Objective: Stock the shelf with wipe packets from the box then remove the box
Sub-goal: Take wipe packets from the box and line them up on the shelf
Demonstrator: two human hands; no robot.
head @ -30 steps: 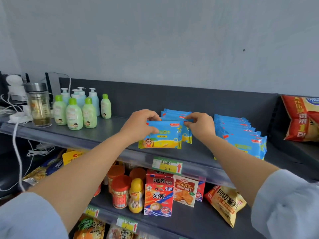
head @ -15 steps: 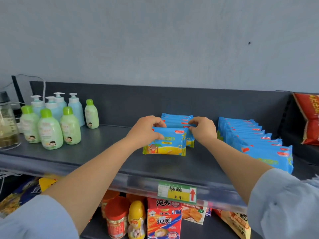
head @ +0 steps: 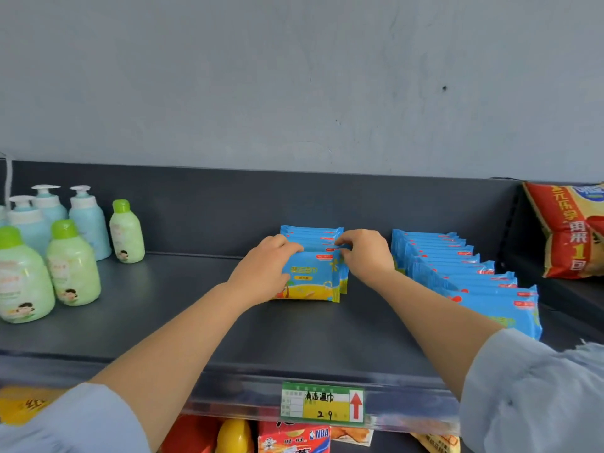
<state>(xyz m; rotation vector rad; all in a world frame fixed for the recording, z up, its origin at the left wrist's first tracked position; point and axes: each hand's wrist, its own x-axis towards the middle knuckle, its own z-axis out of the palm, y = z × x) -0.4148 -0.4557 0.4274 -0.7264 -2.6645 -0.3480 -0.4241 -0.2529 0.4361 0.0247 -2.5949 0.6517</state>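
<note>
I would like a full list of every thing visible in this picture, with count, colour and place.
wipe packets, short row: several, blue and yellow, standing at shelf middle, both hands on the front one
wipe packets, long row: about ten, blue, shelf right
green-capped bottles: three, pale green, shelf left
pump bottles: at least three, pale blue, behind the green ones
snack bag: one, red and yellow, far right
price tag: one, green and yellow with red arrow, shelf front edge
shelf: one, dark grey
goods on the lower shelf: red and yellow, mostly hidden
left hand: on front packet, grip closed
right hand: pinching its top corner
</note>
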